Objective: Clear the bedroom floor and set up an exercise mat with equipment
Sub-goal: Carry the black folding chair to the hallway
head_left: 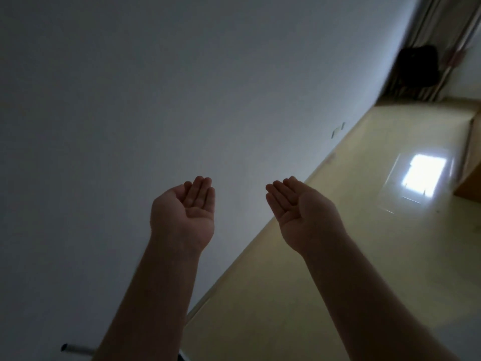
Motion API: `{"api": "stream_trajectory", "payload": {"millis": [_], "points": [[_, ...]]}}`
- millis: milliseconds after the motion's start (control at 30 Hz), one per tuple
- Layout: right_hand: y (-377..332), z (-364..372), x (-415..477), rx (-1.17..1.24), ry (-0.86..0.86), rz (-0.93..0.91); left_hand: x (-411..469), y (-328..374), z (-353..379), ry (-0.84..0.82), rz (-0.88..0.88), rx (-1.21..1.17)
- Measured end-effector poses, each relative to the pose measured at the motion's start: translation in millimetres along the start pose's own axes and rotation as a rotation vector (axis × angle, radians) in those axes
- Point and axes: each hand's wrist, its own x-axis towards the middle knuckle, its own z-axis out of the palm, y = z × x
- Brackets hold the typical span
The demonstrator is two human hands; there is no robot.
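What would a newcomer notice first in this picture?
The left hand and the right hand are held out palms up, empty, before a plain wall. At the right, a bright patch of light shines on the glossy floor; a dark object sits in the far corner.

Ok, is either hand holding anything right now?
No, the left hand and the right hand are both held out palm up, open, with nothing in them.
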Motion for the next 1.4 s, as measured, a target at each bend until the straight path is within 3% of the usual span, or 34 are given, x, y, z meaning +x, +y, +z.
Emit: {"api": "stream_trajectory", "payload": {"millis": [533,833,1033,1400], "points": [[-198,30,239,0.171,0.235,-0.350,249,-131,254,-0.188,-0.354,0.184],[-298,20,339,0.276,0.373,-0.471,340,-221,384,-0.249,-0.517,0.305],[-386,-16,425,0.368,0.371,-0.507,400,-307,465,-0.280,-0.529,0.367],[-610,-34,577,0.359,0.347,-0.517,487,-446,677,-0.306,-0.477,0.356]]}}
